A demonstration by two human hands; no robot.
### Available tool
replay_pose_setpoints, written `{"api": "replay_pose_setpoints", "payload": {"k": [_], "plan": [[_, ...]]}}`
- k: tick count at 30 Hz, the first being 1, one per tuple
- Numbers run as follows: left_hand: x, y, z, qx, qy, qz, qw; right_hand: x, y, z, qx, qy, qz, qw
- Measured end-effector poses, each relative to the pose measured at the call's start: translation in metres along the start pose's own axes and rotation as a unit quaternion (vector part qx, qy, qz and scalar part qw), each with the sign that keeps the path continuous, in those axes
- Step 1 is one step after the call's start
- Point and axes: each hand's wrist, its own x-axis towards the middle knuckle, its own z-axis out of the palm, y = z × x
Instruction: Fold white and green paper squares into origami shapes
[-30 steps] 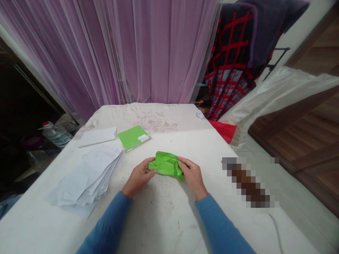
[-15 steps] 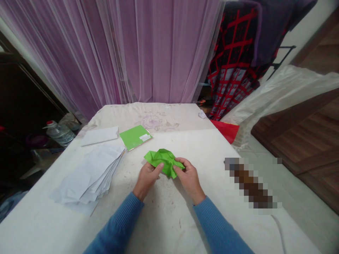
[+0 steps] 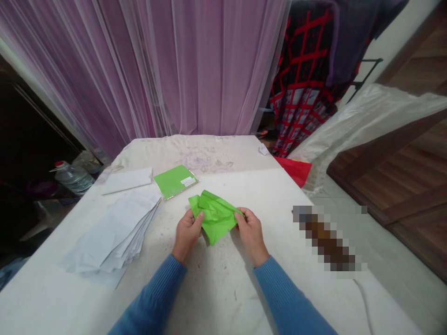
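Note:
A crumpled sheet of green paper (image 3: 213,215) is held just above the white table (image 3: 223,288), partly spread out. My left hand (image 3: 186,232) pinches its left edge with thumb and fingers closed. My right hand (image 3: 250,230) grips its right edge the same way. Both arms wear blue sleeves. A flat pack of green paper (image 3: 175,181) in clear wrap lies on the table beyond my hands.
A fanned stack of white sheets (image 3: 113,230) lies to the left, with one white sheet (image 3: 127,180) behind it. A red object (image 3: 296,170) sits at the table's right edge. Purple curtains hang behind. A water bottle (image 3: 71,176) stands on the floor at left.
The green paper has been pulled wider and opened from a tight crumple into a flatter sheet. My hands moved slightly apart, still gripping its edges.

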Motion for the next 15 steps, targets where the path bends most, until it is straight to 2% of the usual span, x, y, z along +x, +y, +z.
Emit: {"api": "replay_pose_setpoints", "payload": {"k": [3, 6, 11, 15], "plan": [[0.001, -0.003, -0.003, 0.032, 0.020, 0.005, 0.999, 0.000, 0.003, -0.001, -0.015, -0.008, 0.000, 1.000], [0.002, -0.009, -0.005, 0.066, 0.034, 0.025, 0.997, -0.001, 0.002, -0.003, -0.112, -0.043, -0.043, 0.992], [-0.001, -0.020, -0.006, 0.152, -0.036, 0.074, 0.985, 0.000, -0.014, 0.001, -0.349, -0.060, -0.131, 0.926], [-0.001, -0.022, -0.009, 0.160, -0.050, 0.080, 0.983, 0.002, -0.024, 0.004, -0.426, -0.077, -0.173, 0.885]]}}
